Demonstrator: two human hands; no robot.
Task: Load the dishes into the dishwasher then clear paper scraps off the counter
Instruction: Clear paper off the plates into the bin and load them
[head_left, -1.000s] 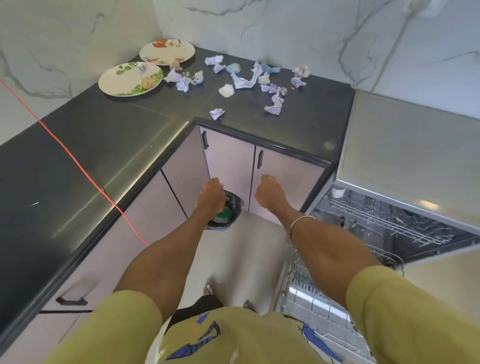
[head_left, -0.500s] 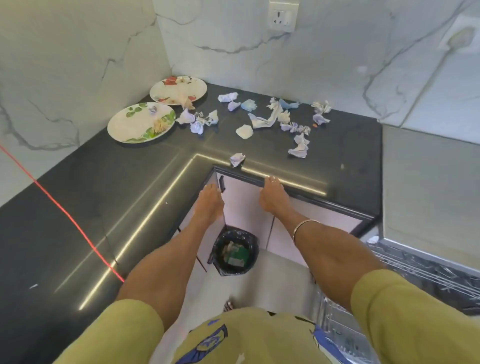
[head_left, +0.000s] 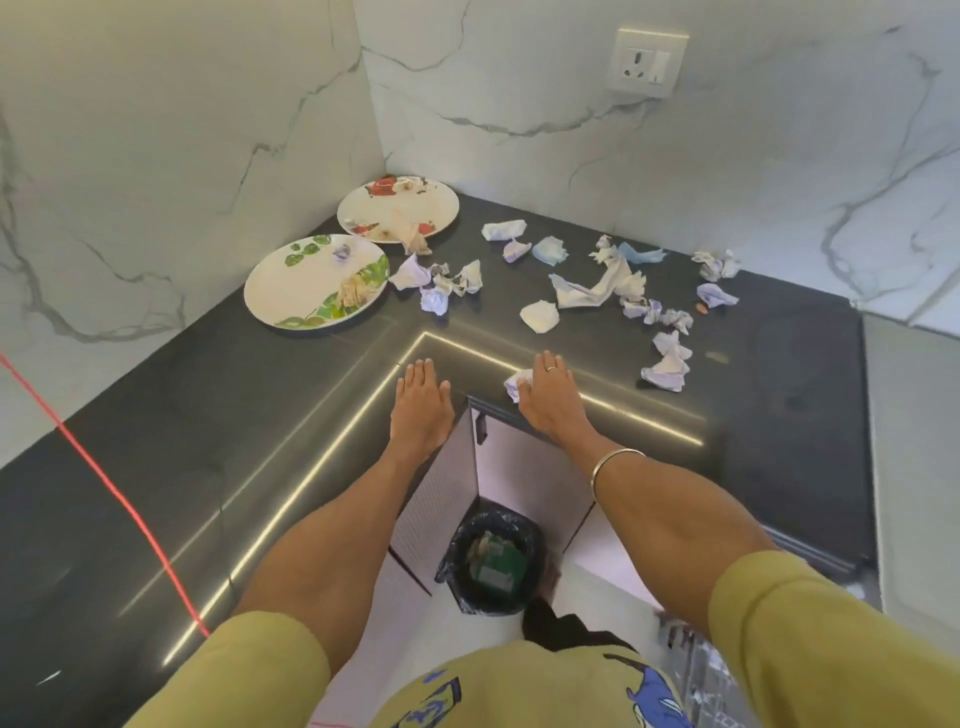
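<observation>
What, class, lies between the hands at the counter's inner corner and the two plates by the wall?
Nothing visible. Bare black counter runs from the left hand to the green-leaf plate and red-flower plate; paper scraps lie right of that path.

A white wall socket (head_left: 650, 61) is mounted on the marble wall (head_left: 519, 88) behind the far edge of the counter. A red cord (head_left: 111, 488) is stretched across the counter's left part. A bin (head_left: 491, 553) lined with a black bag is set on the floor by the cabinet doors (head_left: 524, 462) under the counter's inner corner.
</observation>
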